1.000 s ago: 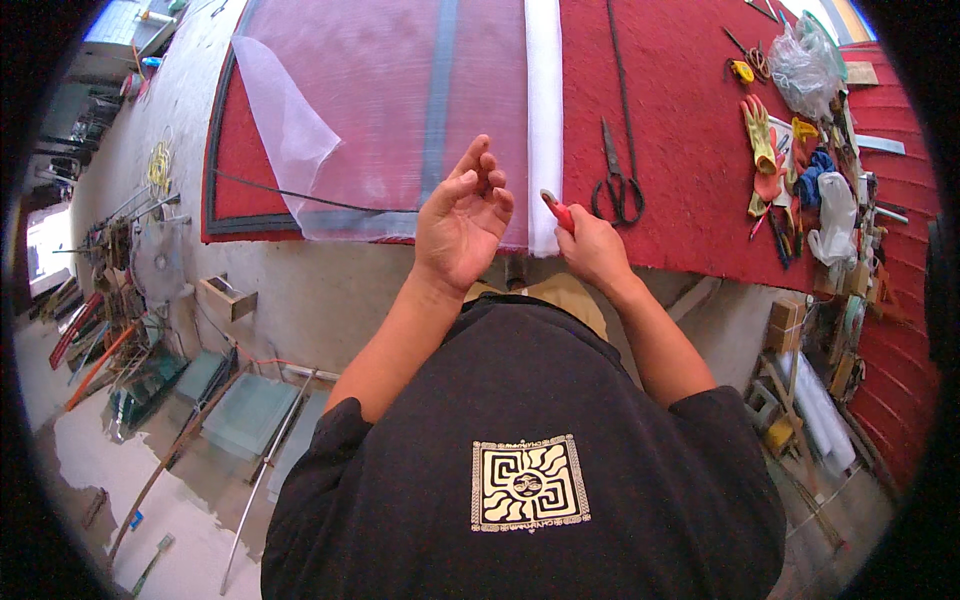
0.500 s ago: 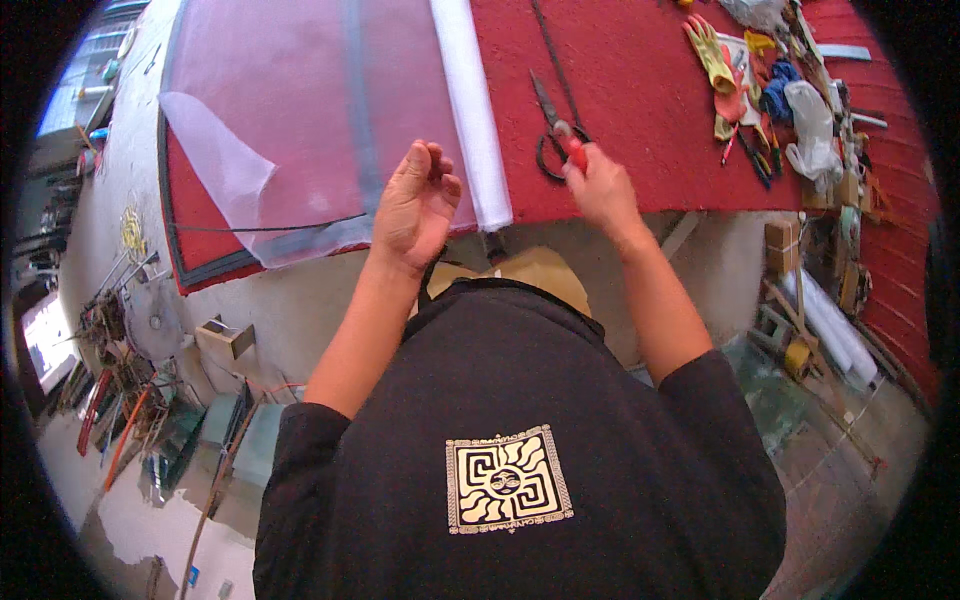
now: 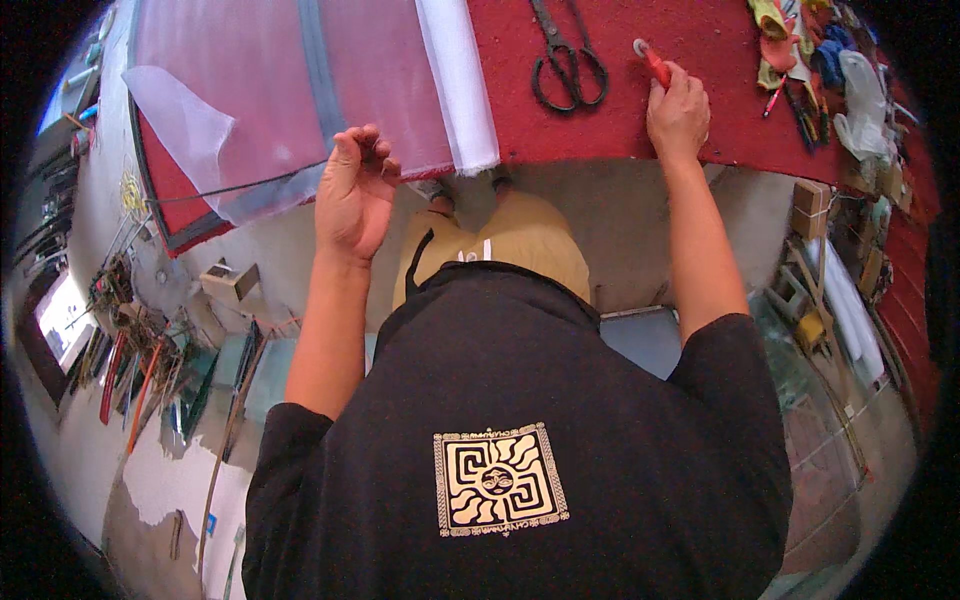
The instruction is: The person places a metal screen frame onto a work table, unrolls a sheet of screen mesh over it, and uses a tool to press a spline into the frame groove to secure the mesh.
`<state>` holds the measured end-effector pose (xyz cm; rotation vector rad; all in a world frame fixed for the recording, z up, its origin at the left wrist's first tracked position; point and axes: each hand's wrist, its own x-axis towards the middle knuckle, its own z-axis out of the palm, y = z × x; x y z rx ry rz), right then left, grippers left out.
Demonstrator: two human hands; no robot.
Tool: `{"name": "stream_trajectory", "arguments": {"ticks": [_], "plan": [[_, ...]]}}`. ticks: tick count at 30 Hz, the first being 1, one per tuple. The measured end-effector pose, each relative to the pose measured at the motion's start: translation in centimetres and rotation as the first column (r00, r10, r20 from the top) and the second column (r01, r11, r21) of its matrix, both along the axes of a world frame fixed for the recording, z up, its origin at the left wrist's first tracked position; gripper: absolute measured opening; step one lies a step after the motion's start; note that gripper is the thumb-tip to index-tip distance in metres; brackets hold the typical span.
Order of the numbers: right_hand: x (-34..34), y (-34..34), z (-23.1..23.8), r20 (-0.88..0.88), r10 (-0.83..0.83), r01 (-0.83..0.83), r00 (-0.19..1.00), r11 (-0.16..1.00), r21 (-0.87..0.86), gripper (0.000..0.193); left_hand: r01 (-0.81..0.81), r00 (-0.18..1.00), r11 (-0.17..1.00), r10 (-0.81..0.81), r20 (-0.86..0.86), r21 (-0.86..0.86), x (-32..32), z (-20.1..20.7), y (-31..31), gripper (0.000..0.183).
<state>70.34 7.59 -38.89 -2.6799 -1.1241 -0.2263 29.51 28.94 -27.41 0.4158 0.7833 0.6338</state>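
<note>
My right hand point(image 3: 680, 118) is closed round the red handle of a small spline roller point(image 3: 656, 64), its pale wheel pointing forward over the red-covered table point(image 3: 620, 135). My left hand point(image 3: 357, 200) hovers by the table's front edge, palm turned inward, fingers loosely curled and apart, with nothing visible in it. Beyond it, white mesh screen point(image 3: 250, 80) covers a dark frame point(image 3: 140, 150), with one corner of the mesh folded back. The rest of the mesh forms a roll point(image 3: 458, 85) along the right side. Between the roll and my right hand lie black scissors point(image 3: 568, 75).
At the table's right are yellow-and-pink gloves point(image 3: 772, 40), several pens and hand tools point(image 3: 805, 115), and a clear plastic bag point(image 3: 862, 100). Glass sheets, rods and a small wooden box point(image 3: 228, 282) stand at lower left. A wrapped white roll point(image 3: 845, 310) leans at the right.
My right hand has moved right with the spline roller, away from the scissors, which now show fully. My left hand has shifted left. The view has tilted, bringing my legs into sight.
</note>
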Motion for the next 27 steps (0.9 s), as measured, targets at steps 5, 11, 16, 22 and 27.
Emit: {"name": "stream_trajectory", "arguments": {"ticks": [5,11,16,22,27], "plan": [[-0.2,1.5,-3.5,0.121,-0.126,0.117,0.985,0.990,0.083,0.035,-0.051,0.995,0.997,0.055,-0.088,0.051,-4.0,-0.4,-1.5,0.029],[1.7,1.1,-5.1,0.196,-0.076,0.061,0.978,0.995,0.085,0.039,-0.043,0.988,0.997,0.052,-0.142,0.071,-11.8,-2.9,-4.8,0.037],[3.0,0.6,-5.6,0.214,-0.100,0.093,0.972,0.995,0.042,0.040,-0.254,0.918,0.965,0.217,-0.331,-0.071,-19.3,-8.4,-8.8,0.043],[3.3,0.9,-6.7,0.236,-0.073,0.053,0.969,0.995,0.088,0.046,-0.314,0.592,0.949,0.175,-0.787,-0.025,-30.7,-16.5,-13.5,0.023],[3.1,1.0,-6.4,0.206,-0.113,0.114,0.972,0.993,0.008,0.050,-0.313,0.411,0.946,0.216,-0.886,0.085,-37.0,-19.7,-17.2,0.028]]}}
